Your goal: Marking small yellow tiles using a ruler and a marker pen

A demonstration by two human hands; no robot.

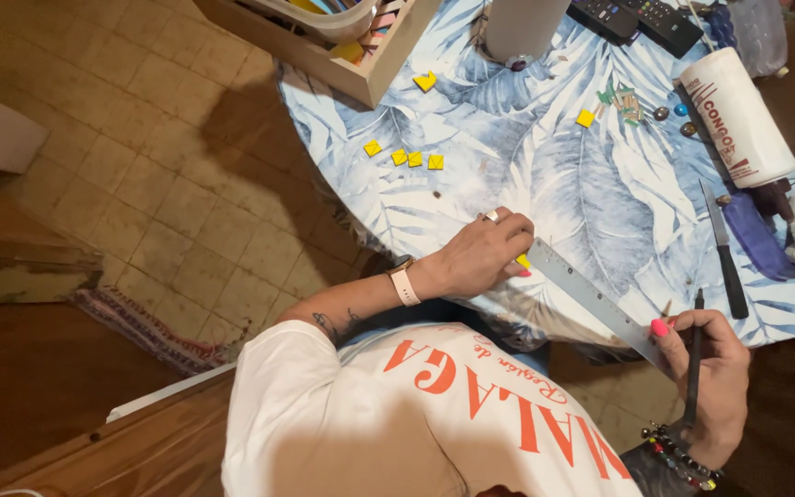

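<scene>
My left hand (pixel 482 255), with a ring and a pale wristwatch, rests on the near edge of the round table with a blue leaf-print cloth (pixel 545 175). Its fingers pinch a small yellow piece (pixel 524 261) against the upper end of a metal ruler (pixel 591 296). The ruler slants down to the right, past the table's edge. My right hand (pixel 706 368), with pink nails and bead bracelets, holds a dark pencil (pixel 694 354) upright and touches the ruler's lower end with its thumb.
Several small yellow squares (pixel 404 156) lie on the cloth, and another yellow square (pixel 585 118) lies near some beads. A craft knife (pixel 725 250), a white tube (pixel 738 115), remote controls (pixel 641 18) and a wooden box (pixel 342 60) stand around. Tiled floor is at the left.
</scene>
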